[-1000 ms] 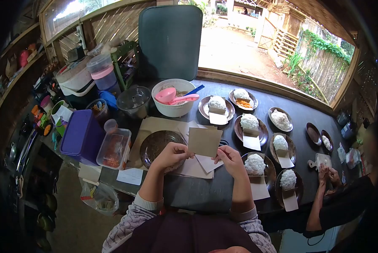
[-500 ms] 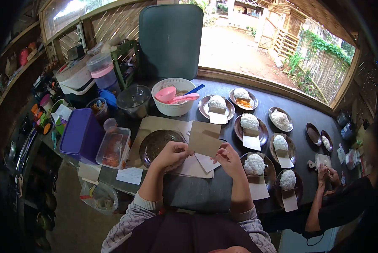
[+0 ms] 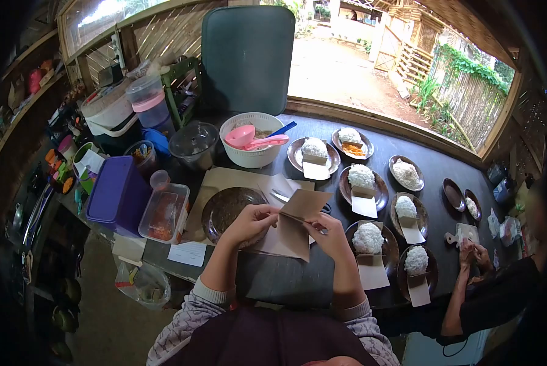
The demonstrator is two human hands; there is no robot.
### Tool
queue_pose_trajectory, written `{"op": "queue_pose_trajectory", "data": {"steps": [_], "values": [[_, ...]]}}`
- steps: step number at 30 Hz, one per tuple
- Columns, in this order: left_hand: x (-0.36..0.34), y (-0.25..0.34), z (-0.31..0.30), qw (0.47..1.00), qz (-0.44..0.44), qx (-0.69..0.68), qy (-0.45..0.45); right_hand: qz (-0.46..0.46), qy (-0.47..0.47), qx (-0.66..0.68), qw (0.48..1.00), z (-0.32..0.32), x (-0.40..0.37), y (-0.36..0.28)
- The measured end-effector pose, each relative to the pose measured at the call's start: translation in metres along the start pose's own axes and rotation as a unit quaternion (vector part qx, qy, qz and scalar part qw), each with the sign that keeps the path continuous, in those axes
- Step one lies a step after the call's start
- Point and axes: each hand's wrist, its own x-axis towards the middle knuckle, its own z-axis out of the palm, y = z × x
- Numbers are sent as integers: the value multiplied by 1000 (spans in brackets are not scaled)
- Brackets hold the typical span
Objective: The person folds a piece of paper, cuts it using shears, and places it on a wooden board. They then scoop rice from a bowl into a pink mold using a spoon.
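Observation:
A folded piece of brown paper [image 3: 305, 205] is held between my two hands above the counter, one half standing up and the other hanging down. My left hand [image 3: 249, 224] pinches its left end at the crease. On the other end, the fingers of my right hand [image 3: 328, 233] are closed. Just behind the paper lie scissors [image 3: 279, 196], their blades partly showing. A dark brown plate [image 3: 215, 215] rests left of my left hand on a larger brown sheet [image 3: 212, 180]. Right of my right hand, a mound of rice [image 3: 368, 238] sits on a plate with a folded paper piece against it.
Several more rice plates [image 3: 362, 177] fill the right side. A white basket [image 3: 249, 160] holds pink ladles. A purple container [image 3: 119, 190] and a clear box [image 3: 163, 213] stand left. At far right, a co-worker's hands [image 3: 473, 253] work over a small board.
The brown paper, an upright flat piece before, is now bent along a crease with its lower half hanging down. My right hand has closed on its edge, and the scissors show behind.

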Motion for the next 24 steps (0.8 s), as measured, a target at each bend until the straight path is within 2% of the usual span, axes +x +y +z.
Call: {"op": "queue_pose_trajectory", "data": {"steps": [4,6,11,18,21,24], "values": [[1,4,3,998,28,-48,43,-40,0,18,999,-2,0,4],[1,2,1,994,41,-81,53,12,2,-5,1000,0,-1,3],[0,1,1,997,17,-77,-11,13,0,-29,999,0,0,-3],[1,-3,2,994,13,-107,-24,10,-8,-30,999,0,0,-2],[1,-5,-3,996,12,-70,-46,7,-6,-36,999,2,0,-2],[1,-6,-2,999,16,-41,-25,26,5,-20,999,6,-1,-4]]}}
